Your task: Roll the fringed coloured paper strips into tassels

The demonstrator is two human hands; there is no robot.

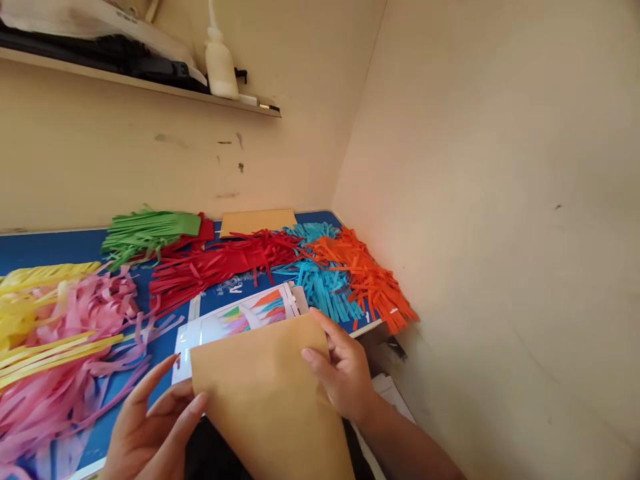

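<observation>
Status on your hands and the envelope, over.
Right hand gripping manila envelope at top edge. Left hand at its left edge, by white packet. Pink paper strips lie left of left hand.

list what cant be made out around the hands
Head view:
Lower end of the manila envelope: cut off by the bottom edge.
White packet: lower part hidden behind the envelope.
Left wrist: cut off by the same edge.
White papers below the table: partly hidden by the right forearm.
</observation>
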